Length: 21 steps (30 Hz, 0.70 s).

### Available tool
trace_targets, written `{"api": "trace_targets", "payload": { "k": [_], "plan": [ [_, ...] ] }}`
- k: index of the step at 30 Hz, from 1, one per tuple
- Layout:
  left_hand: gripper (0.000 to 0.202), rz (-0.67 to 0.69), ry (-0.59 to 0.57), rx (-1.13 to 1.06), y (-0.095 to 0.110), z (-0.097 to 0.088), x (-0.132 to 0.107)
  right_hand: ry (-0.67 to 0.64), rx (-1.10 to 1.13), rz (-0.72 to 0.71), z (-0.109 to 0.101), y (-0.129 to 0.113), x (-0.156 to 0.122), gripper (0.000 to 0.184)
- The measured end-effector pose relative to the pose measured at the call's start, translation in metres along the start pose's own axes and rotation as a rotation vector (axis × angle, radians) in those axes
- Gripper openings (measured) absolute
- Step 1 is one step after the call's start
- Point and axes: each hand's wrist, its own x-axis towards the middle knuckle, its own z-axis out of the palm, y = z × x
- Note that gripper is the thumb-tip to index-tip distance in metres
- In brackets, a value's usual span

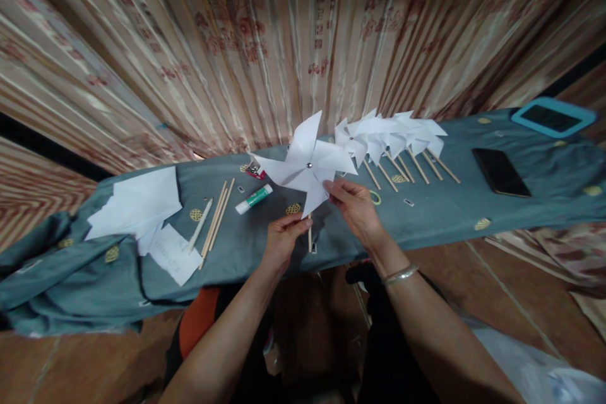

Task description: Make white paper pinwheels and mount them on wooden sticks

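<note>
A white paper pinwheel (307, 164) with a silver pin at its centre stands upright on a thin wooden stick over the table. My left hand (283, 238) is closed round the stick just under the paper. My right hand (354, 205) pinches the lower right blade of the same pinwheel. A row of several finished white pinwheels (391, 136) on sticks lies behind my right hand. A glue stick (254, 199) lies just left of the held pinwheel.
The blue-grey cloth (473, 211) covers the table. White paper sheets (139, 205) and loose wooden sticks (215, 221) lie at the left. A small red stapler (255, 171) sits behind the glue. A black phone (500, 172) and a blue-cased tablet (552, 117) lie at the right. Curtains hang behind.
</note>
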Motion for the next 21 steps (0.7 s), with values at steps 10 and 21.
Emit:
{"api": "trace_targets", "payload": {
  "k": [10,21],
  "plan": [
    [0.028,0.018,-0.002,-0.019,-0.002,0.002,-0.001,0.039,0.049,0.018,0.01,0.013,-0.004,0.027],
    [0.026,0.014,-0.003,-0.054,0.0,0.0,0.001,-0.027,0.007,0.029,0.012,0.015,-0.009,0.023]
  ]
}}
